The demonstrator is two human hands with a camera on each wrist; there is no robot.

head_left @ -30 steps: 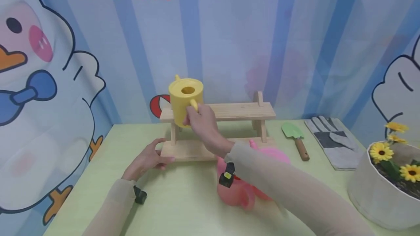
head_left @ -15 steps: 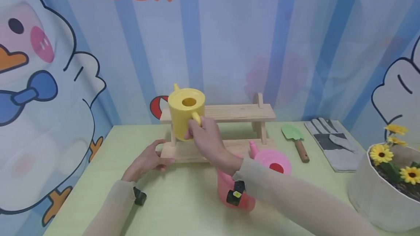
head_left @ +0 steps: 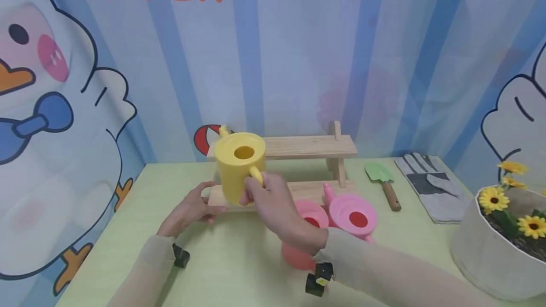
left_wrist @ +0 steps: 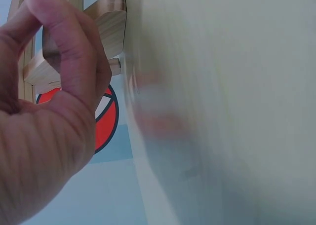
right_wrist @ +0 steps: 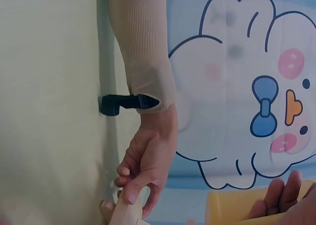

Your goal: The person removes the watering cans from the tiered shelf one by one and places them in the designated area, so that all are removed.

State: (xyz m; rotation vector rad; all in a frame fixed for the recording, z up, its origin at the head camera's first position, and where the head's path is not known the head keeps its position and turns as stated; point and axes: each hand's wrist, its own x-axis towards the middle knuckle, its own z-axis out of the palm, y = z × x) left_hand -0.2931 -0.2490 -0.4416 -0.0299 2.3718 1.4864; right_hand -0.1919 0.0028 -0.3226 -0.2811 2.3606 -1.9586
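My right hand [head_left: 279, 205] grips a yellow watering can [head_left: 232, 176] by its handle. The can is upright in front of the left part of a two-tier wooden plant stand [head_left: 309, 146], covering some of its lower shelf; whether it touches that shelf, I cannot tell. With thumb and fingers, my left hand [head_left: 192, 210] holds the left end of the lower shelf. The right wrist view shows this left hand [right_wrist: 150, 158] pinching the wood, and the yellow can [right_wrist: 219, 205] with part of my right hand [right_wrist: 281, 200] at the bottom right.
A pink watering can [head_left: 341, 205] and a coral one [head_left: 296, 255] stand close together beneath and beside my right forearm. Further right lie a green trowel [head_left: 388, 188] and a grey work glove [head_left: 435, 193]. A white pot [head_left: 490, 250] with yellow flowers stands at the right edge.
The yellow watering can has come down and nearer, from upper-shelf height to in front of the lower shelf, with my right hand. My left hand keeps its place on the stand.
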